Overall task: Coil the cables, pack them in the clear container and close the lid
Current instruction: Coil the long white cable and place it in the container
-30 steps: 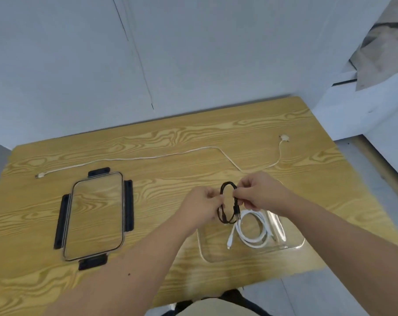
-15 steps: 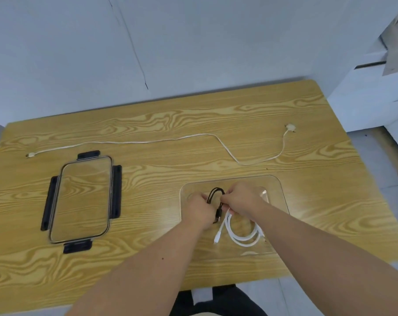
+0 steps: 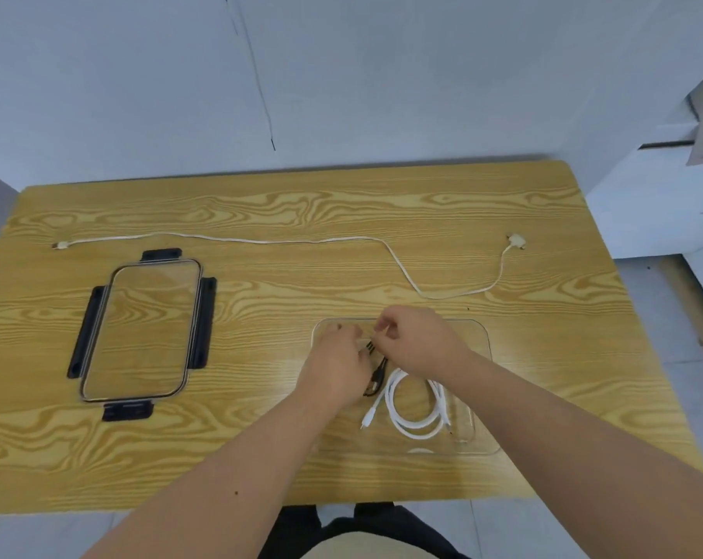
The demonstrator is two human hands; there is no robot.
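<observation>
Black cable (image 3: 376, 371): short, thin, dark, bunched into a small coil. It sits low inside the box (image 3: 485, 340), at the box's left half, pinched between both hands. Only a few strands and a plug end show below the knuckles.

Left hand (image 3: 335, 363): over the box's left end, fingers curled onto the black cable. Right hand (image 3: 416, 340): over the box's far middle, fingertips pinched on the top of the same coil. Neither hand has let go, as far as can be seen.

White cable (image 3: 416, 405): already coiled, lying flat in the box just right of the black one. Round, smooth, glossy cord in a neat ring of a few turns, one plug end trailing out to the left.

Box: clear, shallow, rectangular with rounded corners; wood grain reads straight through it.

Long cable (image 3: 402, 272): flat pale cord, uncoiled, strung across the table (image 3: 261, 211) beyond the box, running far left to a small plug and right to a chunkier white one.

Lid (image 3: 140, 328): well left of the box, lying flat. Clear panel, thin metal-looking rim, four black clips.

Table: yellow wood-grain laminate, matte.

Progress, judged: one cable packed, the second being set in. Left to do: the long cable to coil and pack, lid to fit and clip.
</observation>
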